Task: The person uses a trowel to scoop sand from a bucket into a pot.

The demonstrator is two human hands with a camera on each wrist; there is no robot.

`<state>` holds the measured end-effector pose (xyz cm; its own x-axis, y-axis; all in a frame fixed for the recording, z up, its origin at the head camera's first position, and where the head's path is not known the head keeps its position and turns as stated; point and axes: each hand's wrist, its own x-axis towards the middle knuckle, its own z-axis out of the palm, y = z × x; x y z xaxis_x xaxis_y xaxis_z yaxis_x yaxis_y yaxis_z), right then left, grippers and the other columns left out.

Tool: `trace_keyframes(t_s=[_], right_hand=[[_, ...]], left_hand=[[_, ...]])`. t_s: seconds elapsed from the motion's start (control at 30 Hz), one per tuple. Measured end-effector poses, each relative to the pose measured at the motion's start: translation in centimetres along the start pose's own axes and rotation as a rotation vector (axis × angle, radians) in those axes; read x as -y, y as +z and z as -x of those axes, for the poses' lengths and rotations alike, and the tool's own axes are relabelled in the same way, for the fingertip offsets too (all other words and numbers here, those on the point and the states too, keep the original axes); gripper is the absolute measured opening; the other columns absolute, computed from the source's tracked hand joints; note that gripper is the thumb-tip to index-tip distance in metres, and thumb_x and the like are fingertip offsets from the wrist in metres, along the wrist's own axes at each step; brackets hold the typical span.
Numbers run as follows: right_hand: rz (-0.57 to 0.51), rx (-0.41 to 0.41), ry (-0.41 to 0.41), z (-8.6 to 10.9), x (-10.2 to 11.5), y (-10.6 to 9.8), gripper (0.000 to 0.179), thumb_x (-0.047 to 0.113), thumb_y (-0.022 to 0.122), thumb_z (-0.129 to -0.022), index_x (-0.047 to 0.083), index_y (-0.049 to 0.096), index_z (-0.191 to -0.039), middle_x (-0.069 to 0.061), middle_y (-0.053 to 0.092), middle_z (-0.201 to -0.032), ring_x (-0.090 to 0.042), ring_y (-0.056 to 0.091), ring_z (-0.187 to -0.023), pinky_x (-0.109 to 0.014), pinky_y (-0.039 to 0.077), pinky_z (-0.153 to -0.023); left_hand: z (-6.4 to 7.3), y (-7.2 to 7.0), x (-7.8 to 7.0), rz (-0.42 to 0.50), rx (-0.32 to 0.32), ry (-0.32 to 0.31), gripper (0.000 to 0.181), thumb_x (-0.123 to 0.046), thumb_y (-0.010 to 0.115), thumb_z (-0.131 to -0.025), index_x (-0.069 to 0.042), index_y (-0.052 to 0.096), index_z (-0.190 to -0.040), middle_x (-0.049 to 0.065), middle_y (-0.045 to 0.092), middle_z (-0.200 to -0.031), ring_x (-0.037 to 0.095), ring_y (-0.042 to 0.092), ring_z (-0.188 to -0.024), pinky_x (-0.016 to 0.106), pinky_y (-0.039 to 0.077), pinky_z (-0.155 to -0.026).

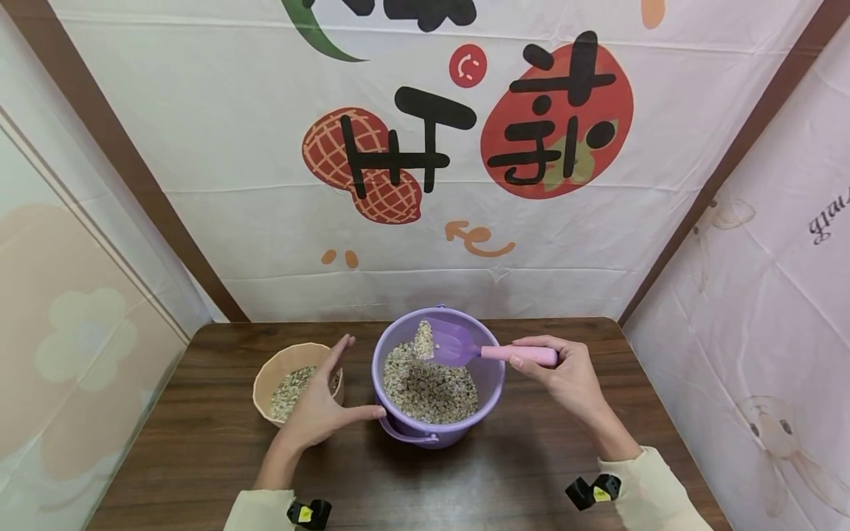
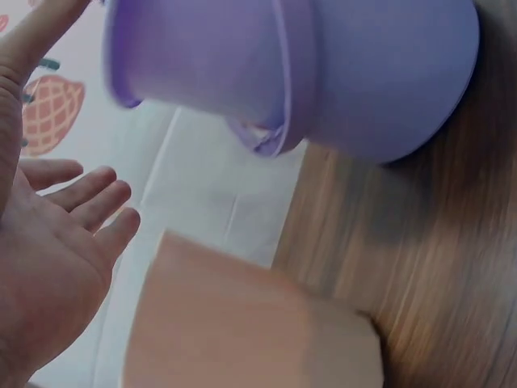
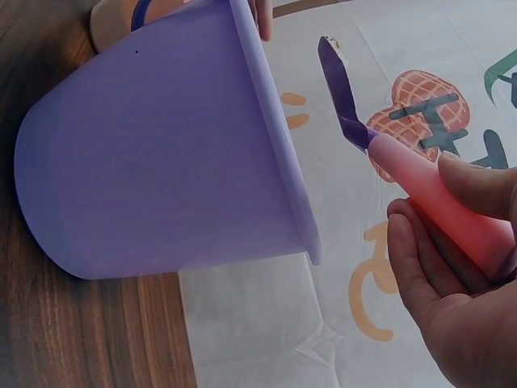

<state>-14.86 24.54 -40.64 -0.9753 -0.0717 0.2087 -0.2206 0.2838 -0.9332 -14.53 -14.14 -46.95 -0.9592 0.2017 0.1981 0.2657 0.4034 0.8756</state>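
My right hand [image 1: 564, 372] grips the pink handle of a small toy shovel [image 1: 458, 343], whose purple blade is held over a purple bucket [image 1: 491, 394]. A small heap of pale grains [image 1: 423, 341] lies on the blade's tip. More gravel-like grains [image 1: 432, 394] fill the bucket's lower part. My left hand [image 1: 315, 409] is spread between the bucket and a peach bowl [image 1: 263, 376], its thumb tip right at the bucket's rim. The left wrist view shows its palm [image 2: 56, 275] with nothing in it. Similar grains [image 1: 288, 391] lie in the bowl, partly hidden behind this hand.
Both containers stand on a dark wooden table [image 1: 199, 442]. A white printed cloth [image 1: 265, 228] hangs right behind its far edge, with more cloth at both sides. The bucket's handle [image 1: 405, 436] hangs down at its near side.
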Motion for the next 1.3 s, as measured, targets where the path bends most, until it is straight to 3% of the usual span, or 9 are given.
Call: trace_keyframes(t_s=[0.13, 0.33, 0.53, 0.7, 0.83, 0.93, 1.03, 1.13, 1.3], right_hand=[[0.005, 0.001, 0.0, 0.1, -0.1, 0.0, 0.033, 0.012, 0.086, -0.083, -0.001, 0.075, -0.111, -0.014, 0.076, -0.098, -0.012, 0.067, -0.077, -0.024, 0.054, -0.061], [0.017, -0.003, -0.004, 0.2, -0.1, -0.1, 0.031, 0.01, 0.086, -0.082, 0.0, 0.076, -0.11, -0.015, 0.076, -0.097, -0.012, 0.068, -0.077, -0.024, 0.056, -0.061], [0.018, -0.003, -0.006, 0.2, -0.2, -0.1, 0.031, 0.01, 0.086, -0.082, 0.0, 0.076, -0.11, -0.014, 0.076, -0.096, -0.013, 0.069, -0.077, -0.025, 0.056, -0.062], [0.017, -0.006, -0.004, 0.2, -0.2, -0.1, 0.031, 0.01, 0.087, -0.082, 0.0, 0.076, -0.109, -0.014, 0.076, -0.097, -0.013, 0.069, -0.077, -0.025, 0.057, -0.062], [0.009, -0.006, -0.005, 0.2, -0.2, -0.1, 0.031, 0.01, 0.086, -0.082, -0.001, 0.076, -0.109, -0.014, 0.076, -0.097, -0.013, 0.069, -0.078, -0.025, 0.057, -0.062], [0.002, -0.003, -0.005, 0.2, -0.2, -0.1, 0.031, 0.009, 0.086, -0.082, -0.001, 0.075, -0.11, -0.014, 0.076, -0.097, -0.013, 0.07, -0.079, -0.025, 0.057, -0.063], [0.002, -0.002, -0.002, 0.2, -0.2, -0.1, 0.031, 0.01, 0.086, -0.082, -0.001, 0.076, -0.109, -0.014, 0.076, -0.097, -0.013, 0.07, -0.079, -0.025, 0.057, -0.063], [0.004, 0.0, -0.001, 0.2, -0.2, -0.1, 0.032, 0.011, 0.086, -0.082, -0.001, 0.075, -0.11, -0.015, 0.076, -0.097, -0.013, 0.07, -0.079, -0.025, 0.057, -0.063], [0.01, 0.005, 0.005, 0.3, -0.1, -0.1, 0.032, 0.013, 0.087, -0.082, 0.001, 0.076, -0.11, -0.017, 0.075, -0.099, -0.014, 0.069, -0.079, -0.025, 0.056, -0.063]], left_hand=[[0.3, -1.5, 0.3, -0.03, -0.075, -0.022, 0.119, -0.027, 0.096, -0.07, -0.009, 0.022, -0.162, 0.014, 0.033, -0.162, 0.037, 0.032, -0.147, 0.052, 0.028, -0.119], [1.0, -3.5, 1.0, -0.048, -0.268, -0.023, 0.106, -0.016, 0.095, -0.07, -0.005, 0.035, -0.157, 0.015, 0.046, -0.153, 0.035, 0.044, -0.139, 0.027, 0.037, -0.113], [2.0, -5.4, 1.9, -0.104, -0.346, -0.08, 0.107, -0.019, 0.095, -0.071, -0.012, 0.034, -0.159, 0.013, 0.043, -0.154, 0.039, 0.042, -0.137, 0.052, 0.037, -0.111], [2.7, -6.4, 2.8, -0.133, -0.4, -0.094, 0.107, -0.018, 0.096, -0.07, -0.008, 0.036, -0.158, 0.014, 0.045, -0.15, 0.035, 0.044, -0.131, 0.038, 0.035, -0.111], [3.2, -6.9, 3.6, -0.155, -0.436, -0.119, 0.106, -0.019, 0.096, -0.069, -0.007, 0.037, -0.157, 0.015, 0.046, -0.149, 0.034, 0.042, -0.133, 0.04, 0.032, -0.112], [3.5, -7.2, 4.2, -0.153, -0.445, -0.142, 0.105, -0.02, 0.095, -0.07, -0.006, 0.037, -0.157, 0.017, 0.044, -0.15, 0.036, 0.038, -0.137, 0.045, 0.029, -0.114], [3.9, -7.4, 4.8, -0.157, -0.437, -0.162, 0.105, -0.021, 0.094, -0.071, -0.005, 0.036, -0.157, 0.018, 0.043, -0.151, 0.036, 0.038, -0.137, 0.031, 0.031, -0.111], [4.2, -7.4, 5.2, -0.155, -0.405, -0.182, 0.106, -0.022, 0.093, -0.072, -0.005, 0.033, -0.158, 0.019, 0.041, -0.151, 0.037, 0.04, -0.134, 0.015, 0.033, -0.099], [4.7, -7.2, 5.9, -0.146, -0.337, -0.208, 0.112, -0.022, 0.094, -0.073, -0.003, 0.026, -0.16, 0.024, 0.036, -0.152, 0.041, 0.041, -0.132, 0.007, 0.031, -0.092]])
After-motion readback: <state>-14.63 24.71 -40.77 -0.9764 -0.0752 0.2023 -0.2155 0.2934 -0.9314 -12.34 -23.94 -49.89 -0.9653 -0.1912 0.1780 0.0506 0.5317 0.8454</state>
